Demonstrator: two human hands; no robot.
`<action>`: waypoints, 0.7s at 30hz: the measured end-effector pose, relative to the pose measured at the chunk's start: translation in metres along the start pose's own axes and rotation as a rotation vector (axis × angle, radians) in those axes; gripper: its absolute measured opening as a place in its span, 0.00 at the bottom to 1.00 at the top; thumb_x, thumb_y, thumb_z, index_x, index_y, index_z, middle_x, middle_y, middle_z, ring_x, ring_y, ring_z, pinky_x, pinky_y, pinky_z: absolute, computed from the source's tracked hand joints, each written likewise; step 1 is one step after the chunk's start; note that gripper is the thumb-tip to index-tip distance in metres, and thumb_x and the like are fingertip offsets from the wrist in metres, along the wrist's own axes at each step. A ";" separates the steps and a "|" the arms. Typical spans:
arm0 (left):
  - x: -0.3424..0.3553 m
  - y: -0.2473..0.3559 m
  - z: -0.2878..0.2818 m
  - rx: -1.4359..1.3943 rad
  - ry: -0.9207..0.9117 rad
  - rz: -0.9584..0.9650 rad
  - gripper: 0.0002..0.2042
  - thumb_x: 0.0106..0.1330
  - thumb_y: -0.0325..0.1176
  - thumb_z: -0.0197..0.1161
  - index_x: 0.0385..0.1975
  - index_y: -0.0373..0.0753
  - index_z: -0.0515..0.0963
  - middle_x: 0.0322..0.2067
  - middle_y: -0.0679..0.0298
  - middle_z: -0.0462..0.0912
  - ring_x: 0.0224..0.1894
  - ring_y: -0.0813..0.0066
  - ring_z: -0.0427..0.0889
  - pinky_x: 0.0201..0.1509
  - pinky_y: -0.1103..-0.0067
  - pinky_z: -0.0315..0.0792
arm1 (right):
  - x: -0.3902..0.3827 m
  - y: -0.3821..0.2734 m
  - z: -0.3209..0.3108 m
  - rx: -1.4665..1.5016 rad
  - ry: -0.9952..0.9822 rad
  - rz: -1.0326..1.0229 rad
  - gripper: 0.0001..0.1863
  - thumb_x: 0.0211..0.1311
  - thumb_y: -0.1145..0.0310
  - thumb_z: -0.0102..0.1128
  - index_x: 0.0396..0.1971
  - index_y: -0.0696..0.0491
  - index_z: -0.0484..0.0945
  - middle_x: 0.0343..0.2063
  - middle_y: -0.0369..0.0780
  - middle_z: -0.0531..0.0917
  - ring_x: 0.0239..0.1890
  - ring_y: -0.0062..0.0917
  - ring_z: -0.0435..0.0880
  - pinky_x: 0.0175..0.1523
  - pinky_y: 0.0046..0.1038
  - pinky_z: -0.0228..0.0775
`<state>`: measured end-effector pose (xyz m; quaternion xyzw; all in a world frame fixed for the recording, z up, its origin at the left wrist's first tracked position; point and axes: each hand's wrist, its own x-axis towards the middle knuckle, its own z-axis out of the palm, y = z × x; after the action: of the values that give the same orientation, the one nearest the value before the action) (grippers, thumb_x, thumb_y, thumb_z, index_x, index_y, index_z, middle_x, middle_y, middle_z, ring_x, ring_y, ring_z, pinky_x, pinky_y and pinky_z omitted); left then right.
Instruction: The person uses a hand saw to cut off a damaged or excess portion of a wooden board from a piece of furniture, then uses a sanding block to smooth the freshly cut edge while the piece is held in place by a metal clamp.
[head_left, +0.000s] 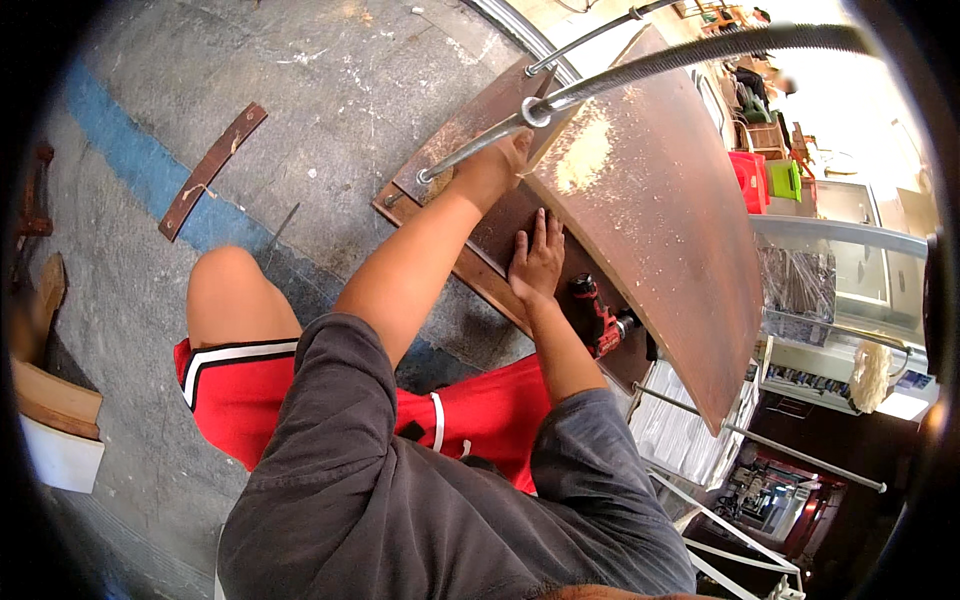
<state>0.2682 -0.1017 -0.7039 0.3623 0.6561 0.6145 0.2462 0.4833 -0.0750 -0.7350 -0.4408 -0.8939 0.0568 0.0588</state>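
A brown wooden panel (pixel 665 240) with pale sawdust (pixel 585 155) on its face rises in front of me, above a lower brown board (pixel 497 232). My left hand (pixel 492 172) reaches to the near left edge of the panel, beside a threaded metal rod (pixel 470 150); its fingers are mostly hidden, so its grip is unclear. On the lower board my right hand (pixel 538 258) lies flat, fingers stretched out, holding nothing. Close to its right, a red and black cordless drill (pixel 604 325) rests on the board, partly under the panel.
Another metal rod (pixel 590 42) crosses behind the panel. On the grey floor lies a curved wooden strip (pixel 212 172) across a blue stripe. Red (pixel 748 182) and green (pixel 785 180) containers stand far right. White metal frames (pixel 735 560) are at the lower right.
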 end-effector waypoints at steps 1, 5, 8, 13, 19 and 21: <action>-0.007 0.007 -0.003 0.004 -0.002 -0.004 0.28 0.77 0.54 0.44 0.44 0.33 0.81 0.41 0.37 0.83 0.44 0.38 0.83 0.48 0.55 0.76 | -0.002 -0.005 -0.005 0.012 -0.027 0.028 0.29 0.72 0.59 0.50 0.68 0.57 0.65 0.69 0.53 0.65 0.72 0.50 0.61 0.75 0.46 0.50; -0.006 -0.005 0.001 0.207 0.097 0.109 0.28 0.76 0.56 0.45 0.38 0.34 0.82 0.33 0.41 0.83 0.39 0.39 0.83 0.40 0.58 0.75 | -0.003 -0.015 -0.009 0.039 0.011 -0.005 0.29 0.71 0.59 0.51 0.67 0.58 0.66 0.65 0.54 0.70 0.68 0.51 0.66 0.72 0.46 0.55; -0.003 0.000 0.000 0.180 0.055 0.126 0.29 0.75 0.58 0.46 0.38 0.35 0.82 0.31 0.44 0.83 0.37 0.41 0.82 0.41 0.62 0.74 | -0.004 -0.011 -0.007 0.007 0.052 -0.035 0.28 0.71 0.59 0.51 0.66 0.58 0.68 0.63 0.55 0.72 0.66 0.51 0.67 0.71 0.46 0.56; 0.006 0.008 -0.001 -0.043 -0.030 0.027 0.16 0.65 0.44 0.65 0.40 0.35 0.82 0.36 0.52 0.85 0.39 0.60 0.86 0.41 0.68 0.78 | -0.007 -0.006 0.002 -0.032 0.099 -0.041 0.27 0.71 0.59 0.52 0.64 0.59 0.69 0.61 0.56 0.74 0.65 0.53 0.69 0.70 0.46 0.56; 0.027 -0.024 0.008 -0.842 -0.139 -0.273 0.13 0.70 0.39 0.58 0.37 0.33 0.81 0.37 0.57 0.85 0.38 0.70 0.85 0.38 0.77 0.77 | -0.005 -0.008 0.000 -0.012 0.080 -0.027 0.27 0.71 0.60 0.52 0.64 0.59 0.69 0.61 0.56 0.73 0.65 0.53 0.68 0.70 0.46 0.56; 0.017 -0.007 0.009 -0.566 -0.179 -0.130 0.13 0.71 0.38 0.57 0.39 0.33 0.80 0.39 0.57 0.85 0.38 0.71 0.85 0.38 0.78 0.77 | -0.007 -0.003 0.001 -0.039 0.074 -0.023 0.27 0.70 0.60 0.52 0.65 0.59 0.69 0.62 0.56 0.73 0.65 0.54 0.68 0.70 0.47 0.56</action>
<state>0.2635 -0.0821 -0.7101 0.2895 0.4563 0.7215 0.4329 0.4847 -0.0827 -0.7354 -0.4332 -0.8971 0.0225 0.0841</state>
